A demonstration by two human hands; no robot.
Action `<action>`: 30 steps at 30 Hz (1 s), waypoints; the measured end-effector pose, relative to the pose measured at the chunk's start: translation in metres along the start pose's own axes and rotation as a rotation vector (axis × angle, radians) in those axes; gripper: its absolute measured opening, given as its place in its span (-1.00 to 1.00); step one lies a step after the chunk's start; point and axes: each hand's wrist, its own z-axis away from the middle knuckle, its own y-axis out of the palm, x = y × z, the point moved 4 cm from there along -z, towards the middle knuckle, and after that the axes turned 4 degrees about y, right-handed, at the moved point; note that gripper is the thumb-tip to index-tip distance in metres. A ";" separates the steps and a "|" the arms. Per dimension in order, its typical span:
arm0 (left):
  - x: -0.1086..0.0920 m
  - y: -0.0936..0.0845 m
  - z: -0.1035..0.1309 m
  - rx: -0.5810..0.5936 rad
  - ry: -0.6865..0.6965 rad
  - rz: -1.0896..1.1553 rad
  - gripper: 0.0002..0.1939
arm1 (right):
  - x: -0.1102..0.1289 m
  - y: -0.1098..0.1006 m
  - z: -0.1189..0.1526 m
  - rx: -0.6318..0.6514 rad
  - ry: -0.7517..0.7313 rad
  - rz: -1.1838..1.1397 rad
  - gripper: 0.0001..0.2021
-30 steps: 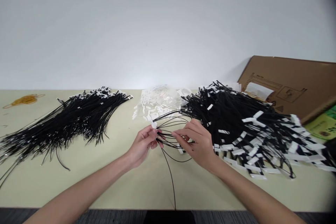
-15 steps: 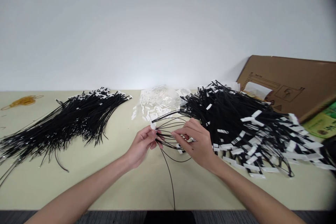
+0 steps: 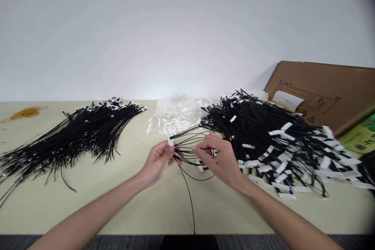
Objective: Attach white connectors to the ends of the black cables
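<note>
My left hand (image 3: 159,160) pinches a white connector (image 3: 170,141) from which several thin black wires (image 3: 187,140) fan out to the right. My right hand (image 3: 218,158) is closed, thumb against fingers, on the wires a short way to the right of the connector; how many it grips I cannot tell. One wire (image 3: 191,199) hangs down from the left hand to the table's front edge, and another loops below the right hand. Behind the hands lie loose white connectors (image 3: 174,125) and a clear plastic bag (image 3: 181,105).
A pile of black wires (image 3: 84,133) lies on the left, with yellow rubber bands (image 3: 26,113) beyond it. On the right a larger heap of black wires (image 3: 258,129) has white ends. A cardboard box (image 3: 322,90) and a green package (image 3: 361,136) stand at the far right.
Both hands stay in almost the same place. The right hand's fingers have shifted slightly along the wires; the fanned wires have moved a little.
</note>
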 end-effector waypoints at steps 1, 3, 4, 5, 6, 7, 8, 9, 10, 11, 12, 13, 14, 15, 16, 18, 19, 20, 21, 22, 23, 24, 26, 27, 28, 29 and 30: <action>0.000 0.000 0.000 0.002 0.012 -0.022 -0.73 | -0.001 0.000 0.000 0.011 0.031 -0.017 -0.84; -0.001 0.000 0.001 0.003 0.032 -0.065 -0.71 | -0.002 -0.001 0.000 0.027 0.092 -0.042 -0.82; -0.001 0.000 0.001 0.001 0.040 -0.083 -0.71 | -0.003 -0.001 0.001 0.034 0.123 -0.055 -0.81; -0.001 0.000 0.002 0.003 0.048 -0.100 -0.72 | -0.003 -0.001 0.001 0.042 0.149 -0.066 -0.80; -0.001 0.000 0.002 0.005 0.054 -0.115 -0.72 | -0.004 0.000 0.001 0.048 0.170 -0.074 -0.80; -0.001 0.000 0.002 0.009 0.058 -0.127 -0.72 | -0.004 0.000 0.002 0.046 0.176 -0.077 -0.80; -0.001 0.000 0.002 0.011 0.061 -0.136 -0.73 | -0.004 0.001 0.002 0.039 0.168 -0.073 -0.80; -0.001 0.000 0.002 0.009 0.061 -0.140 -0.73 | -0.002 0.002 0.003 0.023 0.145 -0.063 -0.82; -0.001 0.000 0.003 0.006 0.057 -0.139 -0.72 | -0.001 0.003 0.003 0.004 0.111 -0.046 -0.84; 0.000 0.001 0.003 0.003 0.052 -0.135 -0.72 | 0.001 0.004 0.003 -0.015 0.072 -0.029 -0.86; 0.001 0.002 0.003 0.005 0.043 -0.130 -0.71 | 0.003 0.005 0.004 -0.029 0.033 -0.013 -0.88; 0.001 0.003 0.004 0.016 0.031 -0.127 -0.70 | 0.005 0.007 0.004 -0.034 -0.006 -0.002 -0.90; 0.002 0.005 0.005 0.035 0.017 -0.124 -0.70 | 0.006 0.008 0.005 -0.033 -0.041 0.005 -0.92; 0.002 0.007 0.006 0.055 0.002 -0.121 -0.69 | 0.008 0.010 0.006 -0.029 -0.074 0.010 -0.92; 0.002 0.009 0.008 0.072 -0.012 -0.118 -0.69 | 0.009 0.012 0.006 -0.027 -0.107 0.014 -0.93; 0.002 0.013 0.010 0.090 -0.031 -0.111 -0.68 | 0.012 0.014 0.008 -0.029 -0.161 0.022 -0.93; 0.001 0.014 0.011 0.090 -0.036 -0.110 -0.68 | 0.012 0.015 0.009 -0.033 -0.178 0.027 -0.93; 0.000 0.014 0.012 0.089 -0.037 -0.111 -0.68 | 0.012 0.015 0.010 -0.036 -0.189 0.031 -0.93; 0.000 0.015 0.013 0.089 -0.038 -0.113 -0.68 | 0.012 0.016 0.010 -0.038 -0.196 0.035 -0.93; -0.001 0.015 0.013 0.092 -0.039 -0.113 -0.68 | 0.011 0.017 0.011 -0.038 -0.199 0.038 -0.93; -0.001 0.015 0.013 0.092 -0.040 -0.110 -0.68 | 0.011 0.017 0.011 -0.037 -0.201 0.047 -0.93; -0.002 0.015 0.012 0.090 -0.043 -0.102 -0.69 | 0.010 0.018 0.011 -0.038 -0.206 0.063 -0.94; -0.003 0.014 0.011 0.075 -0.050 -0.062 -0.71 | 0.010 0.016 0.011 -0.065 -0.242 0.129 -0.96; -0.004 0.013 0.010 0.055 -0.052 -0.030 -0.72 | 0.011 0.015 0.011 -0.087 -0.277 0.176 -0.91; -0.005 0.011 0.008 0.025 -0.054 0.009 -0.74 | 0.013 0.014 0.012 -0.115 -0.327 0.229 -0.85; -0.006 0.008 0.007 -0.012 -0.059 0.056 -0.75 | 0.015 0.012 0.013 -0.145 -0.393 0.280 -0.78; -0.007 0.005 0.005 -0.056 -0.067 0.110 -0.76 | 0.017 0.010 0.014 -0.162 -0.471 0.327 -0.73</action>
